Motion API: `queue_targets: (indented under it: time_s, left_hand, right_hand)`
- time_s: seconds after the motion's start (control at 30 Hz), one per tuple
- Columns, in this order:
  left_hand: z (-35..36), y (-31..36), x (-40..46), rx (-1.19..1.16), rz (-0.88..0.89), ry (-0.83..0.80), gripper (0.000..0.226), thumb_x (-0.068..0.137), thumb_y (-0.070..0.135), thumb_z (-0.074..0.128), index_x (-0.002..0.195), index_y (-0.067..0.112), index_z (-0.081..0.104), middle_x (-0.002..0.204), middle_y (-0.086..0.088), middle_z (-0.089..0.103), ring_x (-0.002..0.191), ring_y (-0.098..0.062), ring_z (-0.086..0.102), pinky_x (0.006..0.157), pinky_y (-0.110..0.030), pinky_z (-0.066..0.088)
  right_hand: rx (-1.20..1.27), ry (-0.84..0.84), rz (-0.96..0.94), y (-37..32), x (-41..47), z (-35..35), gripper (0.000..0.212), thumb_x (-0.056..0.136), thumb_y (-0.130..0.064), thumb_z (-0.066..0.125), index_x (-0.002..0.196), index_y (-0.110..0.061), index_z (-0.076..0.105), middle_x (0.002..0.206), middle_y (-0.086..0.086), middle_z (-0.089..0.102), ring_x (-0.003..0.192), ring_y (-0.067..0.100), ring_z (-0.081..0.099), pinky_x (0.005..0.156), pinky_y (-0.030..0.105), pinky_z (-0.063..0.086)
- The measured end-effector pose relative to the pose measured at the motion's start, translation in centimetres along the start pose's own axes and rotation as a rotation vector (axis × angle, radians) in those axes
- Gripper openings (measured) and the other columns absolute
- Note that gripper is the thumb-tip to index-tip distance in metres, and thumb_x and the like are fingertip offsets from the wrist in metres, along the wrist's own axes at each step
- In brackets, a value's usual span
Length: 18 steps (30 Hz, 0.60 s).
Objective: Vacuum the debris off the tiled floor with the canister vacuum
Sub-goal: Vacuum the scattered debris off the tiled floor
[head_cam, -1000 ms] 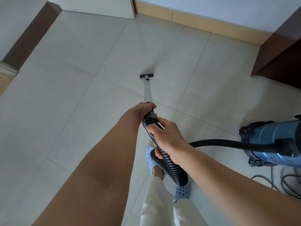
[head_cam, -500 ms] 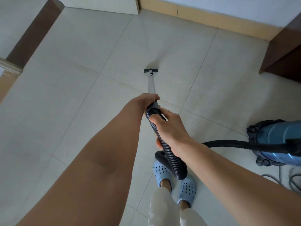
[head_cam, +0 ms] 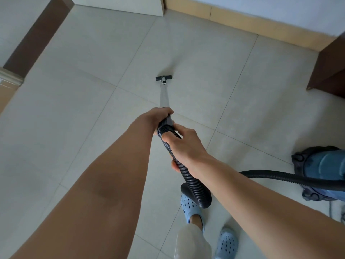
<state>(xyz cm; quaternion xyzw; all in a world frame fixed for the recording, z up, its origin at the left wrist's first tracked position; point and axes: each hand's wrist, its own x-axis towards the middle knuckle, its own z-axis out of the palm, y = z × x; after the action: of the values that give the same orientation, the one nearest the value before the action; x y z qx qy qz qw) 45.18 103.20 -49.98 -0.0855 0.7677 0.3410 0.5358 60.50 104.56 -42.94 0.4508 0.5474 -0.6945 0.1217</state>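
A small black nozzle (head_cam: 164, 78) lies flat on the pale tiled floor (head_cam: 78, 113), at the end of a light metal wand (head_cam: 164, 97). My left hand (head_cam: 162, 114) grips the wand's upper end where the black ribbed hose (head_cam: 188, 176) joins it. Just behind, my right hand (head_cam: 183, 144) grips the hose. The hose loops down by my feet and runs right to the blue canister vacuum (head_cam: 323, 172) at the right edge. No debris shows on the tiles.
A tan skirting board (head_cam: 242, 23) lines the far wall. Dark wooden furniture (head_cam: 330, 68) stands at the right, a dark door frame (head_cam: 35, 36) at the left. My feet in light blue clogs (head_cam: 192, 208) are below the hose. A cable (head_cam: 331, 212) lies under the canister.
The nozzle has slid forward across the tile toward the far wall. My hands and feet have moved forward with it, and the canister sits lower right in view.
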Motion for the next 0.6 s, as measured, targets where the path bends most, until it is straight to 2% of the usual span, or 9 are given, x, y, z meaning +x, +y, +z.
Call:
queue_targets:
  time_s: [0.07, 0.17, 0.23, 0.43, 0.6]
  left_hand:
    - [0.1, -1.2, -0.7, -0.031, -0.015, 0.001, 0.021, 0.096, 0.019, 0.054, 0.102, 0.0, 0.052, 0.073, -0.011, 0.06, 0.059, -0.022, 0.058, 0.059, -0.033, 0.051]
    - [1.2, -3.6, -2.1, -0.13, -0.05, -0.023, 0.02, 0.095, 0.019, 0.055, 0.088, 0.0, 0.053, 0.072, -0.011, 0.059, 0.059, -0.022, 0.057, 0.067, -0.034, 0.052]
    - [2.6, -5.2, -3.2, -0.194, -0.059, -0.041, 0.022, 0.095, 0.019, 0.055, 0.083, 0.001, 0.052, 0.07, -0.011, 0.058, 0.058, -0.022, 0.056, 0.062, -0.033, 0.051]
    - [7.7, -9.7, -6.3, -0.29, -0.07, -0.078, 0.019, 0.095, 0.017, 0.054, 0.089, 0.0, 0.05, 0.068, -0.011, 0.056, 0.055, -0.022, 0.056, 0.055, -0.032, 0.05]
    - [11.2, -13.1, -8.4, -0.308, -0.072, -0.088, 0.02, 0.094, 0.018, 0.055, 0.098, 0.0, 0.05, 0.069, -0.011, 0.057, 0.054, -0.021, 0.057, 0.05, -0.029, 0.05]
  right_hand:
    - [-0.049, -0.001, -0.001, 0.8, -1.0, 0.2, 0.034, 0.087, -0.03, 0.055, 0.119, -0.042, 0.064, 0.071, -0.001, 0.056, 0.044, 0.021, 0.055, 0.057, 0.034, 0.051]
    - [-0.16, -0.001, -0.017, 2.3, -2.9, -0.2, 0.03, 0.088, -0.031, 0.054, 0.114, -0.041, 0.062, 0.068, -0.002, 0.056, 0.039, 0.022, 0.055, 0.059, 0.034, 0.049]
    - [-0.216, 0.012, -0.024, 3.6, -4.3, -0.9, 0.026, 0.088, -0.031, 0.054, 0.111, -0.039, 0.062, 0.065, -0.003, 0.055, 0.036, 0.023, 0.055, 0.058, 0.034, 0.048]
    - [-0.321, 0.041, -0.03, 8.2, -9.1, -3.9, 0.021, 0.088, -0.032, 0.053, 0.107, -0.04, 0.06, 0.055, -0.006, 0.051, 0.034, 0.021, 0.053, 0.055, 0.034, 0.049]
    - [-0.41, 0.052, -0.043, 11.2, -12.7, -5.9, 0.022, 0.091, -0.034, 0.052, 0.106, -0.05, 0.051, 0.059, -0.006, 0.057, 0.032, 0.016, 0.053, 0.053, 0.028, 0.047]
